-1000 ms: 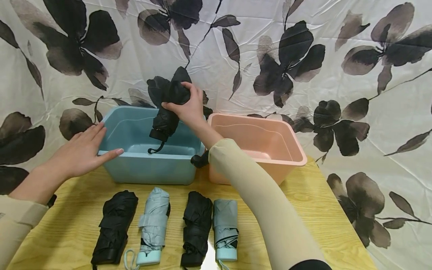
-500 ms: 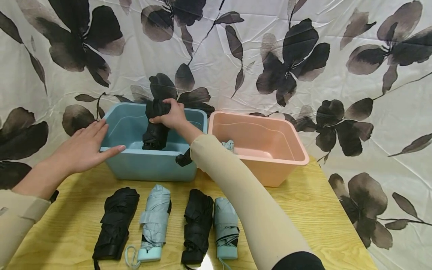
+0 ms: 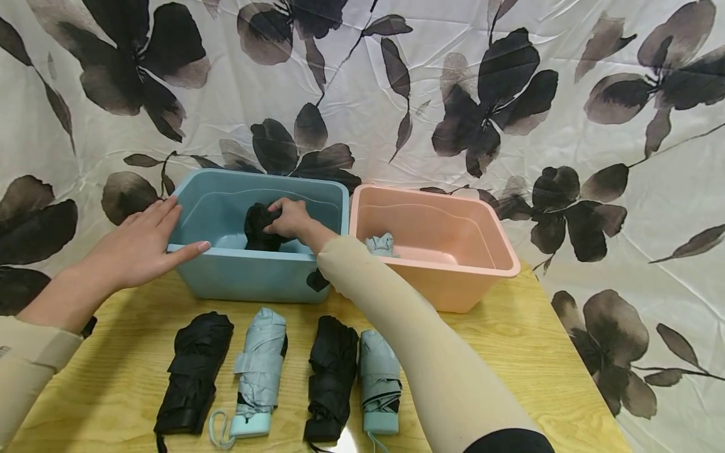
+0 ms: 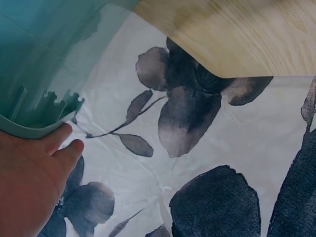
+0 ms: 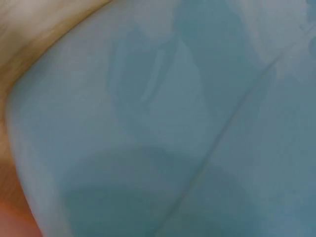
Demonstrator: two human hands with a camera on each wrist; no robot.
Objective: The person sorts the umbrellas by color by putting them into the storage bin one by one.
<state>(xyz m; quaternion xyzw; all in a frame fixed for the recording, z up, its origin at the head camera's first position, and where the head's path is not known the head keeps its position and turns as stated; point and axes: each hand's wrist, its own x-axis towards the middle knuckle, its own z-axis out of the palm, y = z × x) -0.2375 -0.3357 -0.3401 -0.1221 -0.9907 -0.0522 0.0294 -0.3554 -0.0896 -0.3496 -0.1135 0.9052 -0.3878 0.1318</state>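
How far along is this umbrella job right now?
Done, it seems: a pale umbrella sits in the pink bin.
In hand: the right hand holds a black umbrella inside the blue bin.
Left, probably: on the table, left to right, a second black umbrella, second pale umbrella, third black umbrella and third pale umbrella.

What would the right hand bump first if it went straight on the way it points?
Probably the blue bin, inside, near its far left corner. The right hand holds an umbrella that might touch the bottom first; depth is unclear.
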